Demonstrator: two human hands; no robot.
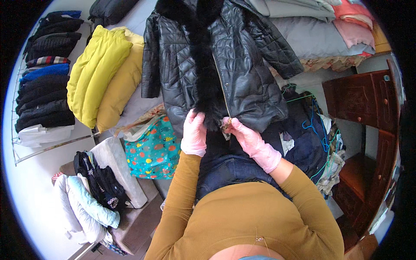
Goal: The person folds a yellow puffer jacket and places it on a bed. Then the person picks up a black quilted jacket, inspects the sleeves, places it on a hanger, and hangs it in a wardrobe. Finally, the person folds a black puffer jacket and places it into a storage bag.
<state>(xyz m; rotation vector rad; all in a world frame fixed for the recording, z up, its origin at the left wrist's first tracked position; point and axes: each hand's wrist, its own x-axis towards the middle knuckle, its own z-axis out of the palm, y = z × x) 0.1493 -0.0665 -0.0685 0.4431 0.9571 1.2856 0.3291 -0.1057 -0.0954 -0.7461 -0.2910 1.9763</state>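
A black quilted leather-look jacket (240, 68) with a black fur collar and front trim (202, 58) lies spread before me, its hem towards my body. My left hand (194, 133), in a thin pinkish glove, pinches the lower front edge by the fur. The right hand (248, 138), gloved the same way, grips the bottom end of the metal zipper (224, 92), where a brass-coloured slider shows at the fingertips. Between the hands the two front edges are apart at the hem. Fingers hide part of the zipper end.
Left of the jacket lie folded yellow puffer jackets (99, 76). A teal patterned bag (152, 149) hangs below the bed edge. Folded dark clothes fill a wire rack (45, 104). At right, hangers (317, 126) rest on piled clothes beside a dark wooden cabinet (357, 97).
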